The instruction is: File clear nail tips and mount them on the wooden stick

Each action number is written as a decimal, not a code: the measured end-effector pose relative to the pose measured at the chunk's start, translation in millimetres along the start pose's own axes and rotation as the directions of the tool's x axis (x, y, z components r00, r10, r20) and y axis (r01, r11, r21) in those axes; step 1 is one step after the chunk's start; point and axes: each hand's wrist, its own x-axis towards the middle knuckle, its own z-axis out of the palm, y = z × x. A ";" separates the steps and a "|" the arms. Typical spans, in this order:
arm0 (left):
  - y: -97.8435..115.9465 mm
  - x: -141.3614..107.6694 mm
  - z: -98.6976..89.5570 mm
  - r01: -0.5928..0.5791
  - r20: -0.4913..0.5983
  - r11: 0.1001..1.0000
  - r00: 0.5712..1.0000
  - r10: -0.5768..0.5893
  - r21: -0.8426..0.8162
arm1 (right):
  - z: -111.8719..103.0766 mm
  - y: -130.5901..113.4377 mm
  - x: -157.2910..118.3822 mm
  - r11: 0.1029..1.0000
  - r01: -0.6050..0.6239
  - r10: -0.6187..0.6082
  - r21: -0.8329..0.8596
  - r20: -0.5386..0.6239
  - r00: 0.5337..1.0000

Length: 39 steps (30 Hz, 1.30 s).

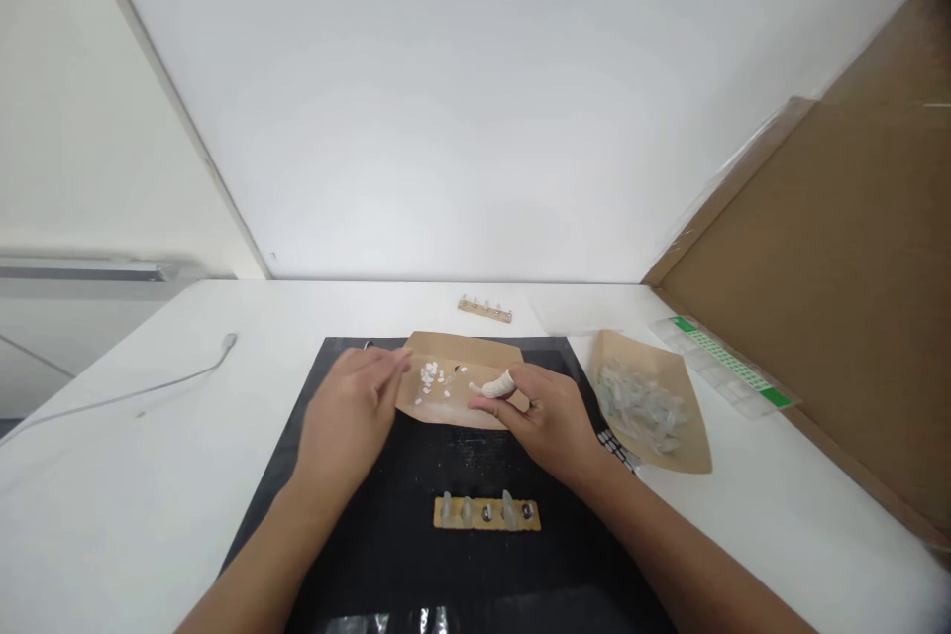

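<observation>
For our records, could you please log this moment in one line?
left hand: by paper tray; right hand: over tray, finger wrapped white; nearer strip: on black mat

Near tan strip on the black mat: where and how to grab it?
I'd pinch the tan strip at its two short ends, coming from above. It lies flat, long side across the black mat, and translucent pieces stand up along its top, likely in the way of a mid-strip grip.
</observation>
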 end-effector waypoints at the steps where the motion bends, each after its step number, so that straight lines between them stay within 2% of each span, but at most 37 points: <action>1: 3.9 -1.8 3.8 -0.103 0.009 0.990 0.995 0.104 -0.101 | 0.1 -1.1 -0.5 1.000 0.011 -0.011 -0.006 -0.008 1.000; 3: 13.2 -6.3 10.9 -0.213 0.033 0.930 0.972 0.234 -0.300 | 0.0 -4.2 -1.9 0.999 0.047 -0.047 -0.016 -0.034 0.998; 4: 18.4 -8.9 13.7 -0.215 0.044 0.896 0.967 0.251 -0.388 | -0.1 -5.9 -2.7 0.997 0.070 -0.071 -0.018 -0.050 0.996; 7: 34.0 -16.6 17.9 -0.143 0.058 0.810 0.975 0.213 -0.569 | -0.3 -10.3 -5.3 0.990 0.140 -0.140 -0.017 -0.101 0.985; 10: 45.0 -20.9 17.7 -0.083 0.104 0.756 0.975 0.196 -0.649 | 0.4 -12.6 -6.7 0.979 0.206 -0.204 -0.002 -0.161 0.966; 15: 47.6 -21.3 16.4 -0.011 0.139 0.715 0.979 0.151 -0.699 | 1.5 -11.8 -6.3 0.949 0.316 -0.308 0.008 -0.199 0.930; 17: 47.0 -22.1 16.1 0.075 0.187 0.680 0.978 0.092 -0.729 | 0.4 -11.0 -6.4 0.942 0.336 -0.332 -0.009 -0.187 0.925; 19: 47.7 -23.9 15.8 0.214 0.289 0.616 0.957 0.024 -0.758 | -2.1 -10.1 -7.2 0.928 0.372 -0.373 -0.038 -0.153 0.915; 22: 50.4 -26.8 16.1 0.390 0.429 0.501 0.902 -0.041 -0.773 | -7.5 -9.2 -9.3 0.889 0.447 -0.455 -0.100 -0.080 0.887; 25: 52.4 -28.6 17.6 0.469 0.490 0.415 0.869 -0.062 -0.779 | -12.2 -9.1 -10.6 0.864 0.483 -0.492 -0.143 -0.032 0.870; 29: 52.8 -28.3 18.4 0.506 0.534 0.319 0.846 0.000 -0.801 | -16.0 -11.2 -10.1 0.861 0.489 -0.492 -0.138 0.013 0.870; 33: 53.5 -25.4 14.8 0.547 0.589 0.343 0.808 0.025 -0.764 | -19.0 -14.4 -10.5 0.854 0.492 -0.494 -0.170 0.034 0.869; 35: 53.9 -24.2 13.0 0.559 0.604 0.354 0.797 0.022 -0.750 | -19.5 -14.2 -11.5 0.864 0.477 -0.485 -0.162 -0.008 0.875; 39: 53.3 -24.8 13.1 0.585 0.628 0.343 0.778 0.018 -0.735 | -20.8 -11.4 -12.5 0.924 0.381 -0.381 -0.021 -0.070 0.922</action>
